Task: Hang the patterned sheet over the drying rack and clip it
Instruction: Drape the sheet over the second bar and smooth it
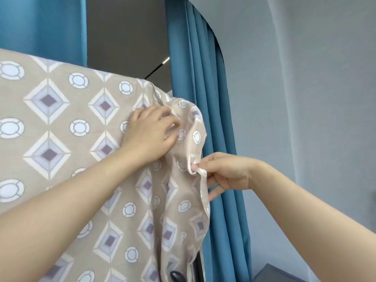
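Hands both hold cloth. The left hand (pixel 148 133) curls its fingers into a bunch of the beige cloth sheet with diamond and ring shapes (pixel 50 123), high up near its corner. I think this is so the sheet does not slide off. The right hand (pixel 225 174) pinches the loose edge lower down with thumb and finger, maybe to pull it straight. The sheet hangs over the top of the drying rack, which is hidden under it. No clip shows. Long blue curtains (pixel 203 78) hang just behind, by a grey wall (pixel 305 78).
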Demonstrator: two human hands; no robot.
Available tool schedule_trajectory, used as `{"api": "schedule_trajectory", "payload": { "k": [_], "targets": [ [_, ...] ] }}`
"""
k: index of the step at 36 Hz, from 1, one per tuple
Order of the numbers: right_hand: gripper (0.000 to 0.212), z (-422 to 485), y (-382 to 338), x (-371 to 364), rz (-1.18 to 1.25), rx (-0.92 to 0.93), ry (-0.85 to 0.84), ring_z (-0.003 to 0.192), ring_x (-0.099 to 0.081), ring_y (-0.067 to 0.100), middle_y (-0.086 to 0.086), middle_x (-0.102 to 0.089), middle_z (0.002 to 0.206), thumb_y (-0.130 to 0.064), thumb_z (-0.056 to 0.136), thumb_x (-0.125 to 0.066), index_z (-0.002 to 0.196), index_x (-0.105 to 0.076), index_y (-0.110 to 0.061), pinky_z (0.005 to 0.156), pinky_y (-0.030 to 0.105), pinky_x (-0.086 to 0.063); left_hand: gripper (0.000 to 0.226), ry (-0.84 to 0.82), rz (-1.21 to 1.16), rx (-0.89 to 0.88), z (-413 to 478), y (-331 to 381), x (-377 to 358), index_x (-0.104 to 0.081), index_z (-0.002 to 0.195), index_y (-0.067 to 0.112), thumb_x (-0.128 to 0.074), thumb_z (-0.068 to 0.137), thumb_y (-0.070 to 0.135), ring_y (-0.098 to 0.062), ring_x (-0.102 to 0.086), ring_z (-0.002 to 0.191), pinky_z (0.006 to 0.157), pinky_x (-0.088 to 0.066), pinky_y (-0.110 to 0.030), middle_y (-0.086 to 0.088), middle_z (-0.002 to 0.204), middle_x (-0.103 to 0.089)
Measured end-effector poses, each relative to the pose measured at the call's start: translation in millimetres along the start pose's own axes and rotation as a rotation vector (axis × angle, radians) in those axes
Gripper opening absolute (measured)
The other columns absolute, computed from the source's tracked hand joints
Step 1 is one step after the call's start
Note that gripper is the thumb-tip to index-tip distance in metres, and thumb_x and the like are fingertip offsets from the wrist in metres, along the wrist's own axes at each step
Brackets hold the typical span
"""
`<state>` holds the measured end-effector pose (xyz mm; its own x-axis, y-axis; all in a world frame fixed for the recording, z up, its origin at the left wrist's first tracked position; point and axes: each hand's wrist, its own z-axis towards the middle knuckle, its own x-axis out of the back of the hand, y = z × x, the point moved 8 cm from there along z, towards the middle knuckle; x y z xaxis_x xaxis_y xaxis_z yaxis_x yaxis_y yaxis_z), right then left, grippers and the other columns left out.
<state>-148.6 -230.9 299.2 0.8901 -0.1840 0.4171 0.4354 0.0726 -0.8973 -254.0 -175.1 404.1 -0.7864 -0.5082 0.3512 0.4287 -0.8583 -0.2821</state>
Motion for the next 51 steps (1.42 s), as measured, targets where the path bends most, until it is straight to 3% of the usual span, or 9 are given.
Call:
{"api": "schedule_trajectory", "payload": {
  "k": [9, 16, 19, 23, 28, 35, 40, 46, 51],
  "targets": [
    [0.068, -12, 28, -54, 0.086, -0.019, -0.131, 0.122, -0.054, 0.019, -0.002, -0.061, 0.126, -0.075, 0.070, -0.046, 0.118, -0.057, -0.029, 0.103, 0.039, -0.043, 0.061, -0.161, -0.052, 0.050, -63, 7, -13, -0.065, 0.104, 0.028, -0.017, 0.072, 0.047, -0.024, -0.047, 0.117, 0.092, -0.031, -0.038, 0.006, 0.118, -0.058],
    [0.031, -8, 54, -52, -0.272, -0.219, 0.138, 0.069, -0.059, 0.011, 0.006, -0.062, 0.102, -0.030, 0.090, -0.060, 0.114, -0.059, -0.011, 0.056, 0.019, -0.051, 0.034, -0.313, -0.171, 0.123, -106, 0, -17, -0.060, 0.116, 0.029, -0.037, 0.090, 0.033, -0.017, -0.039, 0.122, 0.099, -0.027, -0.032, 0.011, 0.125, -0.050],
    [0.026, -8, 57, -51, -0.096, -0.204, 0.274, 0.057, -0.059, 0.011, 0.008, -0.060, 0.091, -0.026, 0.093, -0.055, 0.112, -0.057, -0.008, 0.044, 0.020, -0.049, 0.027, -0.333, -0.214, 0.123, -121, 1, -14, -0.059, 0.116, 0.026, -0.046, 0.093, 0.025, -0.016, -0.039, 0.121, 0.100, -0.028, -0.030, 0.010, 0.123, -0.050],
    [0.018, -3, 48, -65, 0.213, -0.086, 0.338, 0.071, -0.061, 0.020, 0.014, -0.059, 0.096, -0.021, 0.096, -0.051, 0.108, -0.057, -0.008, 0.064, 0.029, -0.059, 0.027, -0.350, -0.293, 0.175, -132, -6, -11, -0.060, 0.114, 0.025, -0.050, 0.091, 0.019, -0.017, -0.040, 0.121, 0.102, -0.031, -0.030, 0.009, 0.122, -0.051],
    [0.026, 4, 30, -100, 0.571, -0.016, 0.181, 0.087, -0.065, 0.027, 0.016, -0.063, 0.106, -0.021, 0.098, -0.045, 0.116, -0.056, -0.005, 0.081, 0.041, -0.055, 0.030, -0.266, -0.407, 0.285, -139, -16, 5, -0.061, 0.115, 0.019, -0.049, 0.090, 0.010, -0.017, -0.047, 0.117, 0.094, -0.032, -0.024, 0.003, 0.119, -0.055],
    [0.025, -12, 22, -100, 0.537, -0.041, 0.000, 0.078, -0.066, 0.019, 0.007, -0.066, 0.091, -0.024, 0.095, -0.045, 0.101, -0.064, -0.009, 0.077, 0.033, -0.054, 0.023, -0.137, -0.488, 0.342, -141, -18, 27, -0.064, 0.106, 0.019, -0.052, 0.089, 0.009, -0.014, -0.053, 0.096, 0.079, -0.032, -0.020, 0.009, 0.097, -0.053],
    [0.029, -25, 24, -60, 0.559, 0.027, 0.169, 0.070, -0.066, 0.021, 0.007, -0.069, 0.076, -0.013, 0.087, -0.043, 0.076, -0.070, -0.008, 0.073, 0.032, -0.052, 0.020, -0.167, -0.488, 0.288, -130, -5, 19, -0.063, 0.105, 0.018, -0.054, 0.088, 0.012, -0.010, -0.051, 0.095, 0.079, -0.032, -0.019, 0.011, 0.095, -0.051],
    [0.037, -32, 21, -18, 0.960, 0.271, 0.395, 0.097, -0.059, 0.033, 0.013, -0.061, 0.104, -0.022, 0.068, -0.051, 0.099, -0.065, -0.008, 0.094, 0.045, -0.044, 0.020, -0.136, -0.475, 0.245, -105, 8, 15, -0.064, 0.106, 0.018, -0.053, 0.088, 0.017, -0.016, -0.052, 0.091, 0.075, -0.031, -0.020, 0.005, 0.094, -0.054],
    [0.039, -34, 26, 9, 1.194, 0.327, 0.613, 0.044, -0.049, 0.016, 0.000, -0.048, 0.049, -0.019, 0.081, -0.036, 0.044, -0.045, -0.012, 0.056, 0.023, -0.040, 0.022, -0.094, -0.380, 0.200, -78, 10, 18, -0.063, 0.108, 0.017, -0.055, 0.088, 0.016, -0.020, -0.047, 0.109, 0.082, -0.025, -0.017, 0.002, 0.110, -0.058]
  ]
}}
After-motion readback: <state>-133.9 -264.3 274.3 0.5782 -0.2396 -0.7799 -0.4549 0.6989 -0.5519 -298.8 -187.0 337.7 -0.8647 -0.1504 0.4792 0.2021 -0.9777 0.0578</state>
